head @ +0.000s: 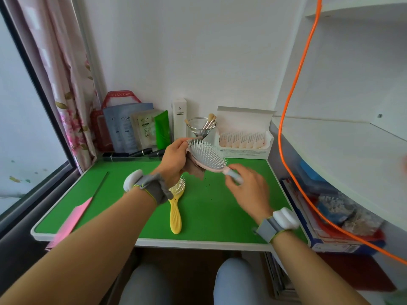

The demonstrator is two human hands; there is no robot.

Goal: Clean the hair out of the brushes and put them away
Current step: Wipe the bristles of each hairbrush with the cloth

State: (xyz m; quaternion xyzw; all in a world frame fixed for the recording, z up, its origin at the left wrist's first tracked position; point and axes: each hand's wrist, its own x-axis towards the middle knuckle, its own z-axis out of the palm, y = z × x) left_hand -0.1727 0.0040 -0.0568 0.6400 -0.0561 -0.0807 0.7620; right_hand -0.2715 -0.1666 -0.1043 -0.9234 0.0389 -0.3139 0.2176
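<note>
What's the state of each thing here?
Pink brush: held over the table, bristles up.
Left hand: gripping brush head and brown cloth.
Right hand: on the handle.
Yellow brush: lying on table, untouched.
Pink comb: lying flat.
White box: lid open.

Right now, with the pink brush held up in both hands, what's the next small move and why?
Probably draw the brownish cloth in the left hand along the bristles of the pink brush. The right hand already has a grip on the handle, with the brush head tilted up over the green table. The yellow brush lies there, waiting. Whether hair remains is too fine to tell.
</note>
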